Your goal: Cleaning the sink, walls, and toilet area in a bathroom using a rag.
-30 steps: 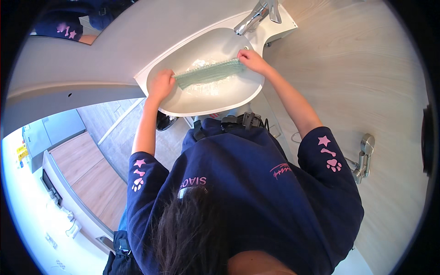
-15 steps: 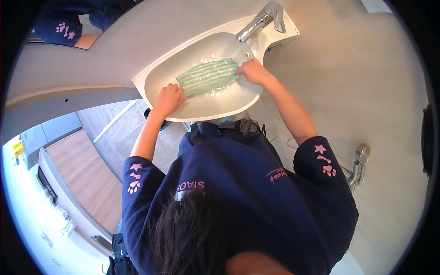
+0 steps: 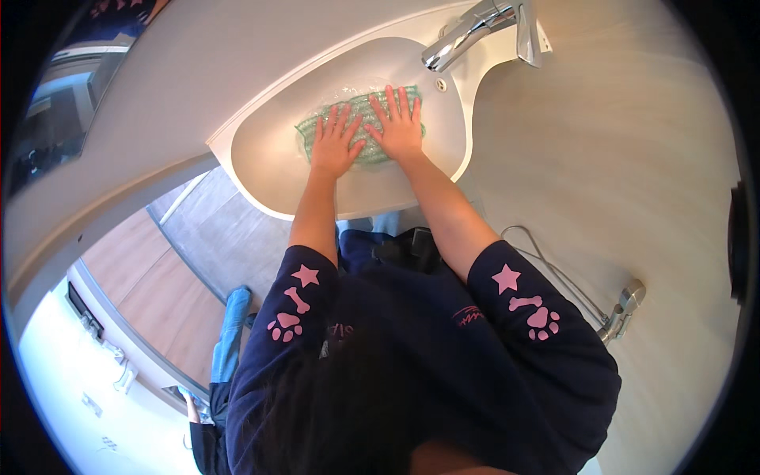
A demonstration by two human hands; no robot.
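A green-and-white striped cloth (image 3: pixel 369 150) lies spread out and wet in the bottom of the white sink (image 3: pixel 265 170). My left hand (image 3: pixel 335 142) rests flat on its left part, fingers apart. On its right part my right hand (image 3: pixel 398 127) lies flat too, fingers spread toward the far side. The two thumbs nearly meet over the middle. Both palms cover much of the cloth. Clear water glistens around its far edge.
A chrome faucet (image 3: pixel 467 38) stands at the sink's far right, its spout over the basin. A shower mixer (image 3: pixel 621 309) is on the right wall. At the lower left another person's blue-trousered leg (image 3: pixel 229 336) shows near a doorway. A mirror (image 3: pixel 67 119) hangs upper left.
Both hands have moved inward from the cloth's two ends. They have let go of its edges and now lie flat on top of it.
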